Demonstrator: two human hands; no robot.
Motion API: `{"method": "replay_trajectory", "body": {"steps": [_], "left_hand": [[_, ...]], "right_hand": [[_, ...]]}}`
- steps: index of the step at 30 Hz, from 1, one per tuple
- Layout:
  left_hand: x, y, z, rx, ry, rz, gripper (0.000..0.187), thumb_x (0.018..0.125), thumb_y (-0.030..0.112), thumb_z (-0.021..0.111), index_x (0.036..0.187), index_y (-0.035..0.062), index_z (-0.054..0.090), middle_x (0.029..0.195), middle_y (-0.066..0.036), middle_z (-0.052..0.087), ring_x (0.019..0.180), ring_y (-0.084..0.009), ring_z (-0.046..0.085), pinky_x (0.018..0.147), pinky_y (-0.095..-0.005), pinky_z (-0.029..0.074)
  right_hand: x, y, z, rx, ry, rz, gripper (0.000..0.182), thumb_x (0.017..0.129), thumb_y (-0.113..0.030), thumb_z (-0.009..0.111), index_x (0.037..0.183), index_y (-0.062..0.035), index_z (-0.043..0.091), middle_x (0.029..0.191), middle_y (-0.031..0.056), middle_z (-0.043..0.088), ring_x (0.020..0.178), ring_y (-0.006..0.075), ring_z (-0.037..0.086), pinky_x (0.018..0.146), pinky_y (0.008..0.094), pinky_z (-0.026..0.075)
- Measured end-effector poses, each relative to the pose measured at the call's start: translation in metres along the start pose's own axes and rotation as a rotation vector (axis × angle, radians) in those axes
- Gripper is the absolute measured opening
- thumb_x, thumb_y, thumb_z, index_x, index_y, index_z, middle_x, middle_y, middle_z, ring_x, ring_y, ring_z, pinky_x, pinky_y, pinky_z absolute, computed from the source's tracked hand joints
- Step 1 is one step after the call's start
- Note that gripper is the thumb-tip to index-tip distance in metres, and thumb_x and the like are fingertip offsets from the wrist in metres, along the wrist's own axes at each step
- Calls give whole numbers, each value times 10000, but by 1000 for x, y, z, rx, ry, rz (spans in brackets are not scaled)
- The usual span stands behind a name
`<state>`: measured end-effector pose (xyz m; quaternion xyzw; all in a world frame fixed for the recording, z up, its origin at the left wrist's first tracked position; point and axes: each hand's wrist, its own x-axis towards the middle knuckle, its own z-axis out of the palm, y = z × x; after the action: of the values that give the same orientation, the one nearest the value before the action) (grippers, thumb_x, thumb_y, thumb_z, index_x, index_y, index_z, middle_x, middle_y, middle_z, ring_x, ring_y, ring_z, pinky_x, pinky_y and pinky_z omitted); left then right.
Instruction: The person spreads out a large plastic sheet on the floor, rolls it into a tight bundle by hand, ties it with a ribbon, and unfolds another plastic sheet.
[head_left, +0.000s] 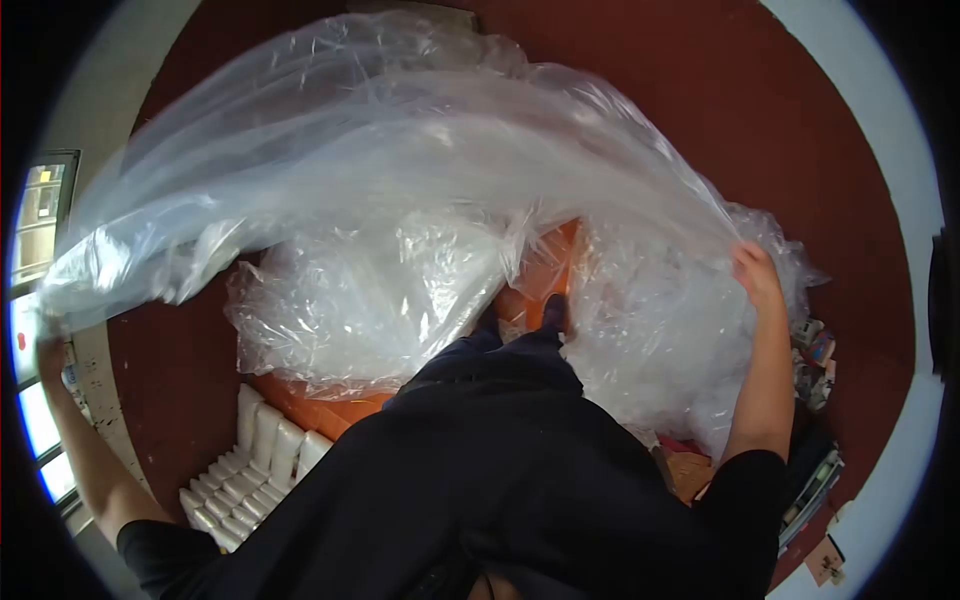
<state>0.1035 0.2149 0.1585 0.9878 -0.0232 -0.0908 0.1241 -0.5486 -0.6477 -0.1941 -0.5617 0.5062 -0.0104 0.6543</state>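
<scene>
A large sheet of clear plastic film [430,150] billows in an arc in front of me, stretched between my two outspread arms. My right hand [755,268] is closed on its right edge, fingers pinched together. At the far left, my left hand [50,330] is at the sheet's other end; it is dim and blurred, and its fingers cannot be made out. Below the raised sheet, more crumpled clear plastic [340,300] lies to the left of my feet, and another heap of clear plastic [660,330] lies to the right.
Orange flooring or board [550,265] shows between the plastic heaps, around my feet. Rows of white wrapped packs [240,490] stand at lower left. Small items [815,360] and a brown cardboard piece [690,472] are at right. Dark red floor [830,150] surrounds everything; windows [40,220] are at left.
</scene>
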Motion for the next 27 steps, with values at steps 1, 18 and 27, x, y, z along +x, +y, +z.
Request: {"method": "replay_trajectory", "body": {"steps": [1, 18, 27], "left_hand": [[-1, -14, 18, -59, -65, -40, 174, 863, 261, 541, 816, 95, 556, 653, 39, 464, 531, -62, 407, 463, -238, 332], [-230, 358, 368, -456, -447, 824, 265, 843, 94, 464, 1085, 21, 544, 768, -113, 612, 543, -153, 577, 469, -296, 467], [-274, 398, 442, -892, -1589, 1006, 313, 874, 153, 536, 1167, 44, 536, 1164, -93, 541, 1043, -173, 521, 931, -296, 378]], "right_hand": [[-36, 8, -18, 59, 426, 19, 148, 832, -216, 585, 961, -152, 550, 928, -14, 537, 852, 97, 503, 742, 315, 425], [-138, -88, 214, -119, -194, -85, 244, 901, -282, 488, 986, -72, 576, 740, -4, 540, 575, 49, 496, 456, 213, 404], [-125, -61, 194, -245, -167, -168, 184, 822, -116, 491, 941, -5, 576, 752, 21, 556, 674, 89, 485, 610, 270, 414]]}}
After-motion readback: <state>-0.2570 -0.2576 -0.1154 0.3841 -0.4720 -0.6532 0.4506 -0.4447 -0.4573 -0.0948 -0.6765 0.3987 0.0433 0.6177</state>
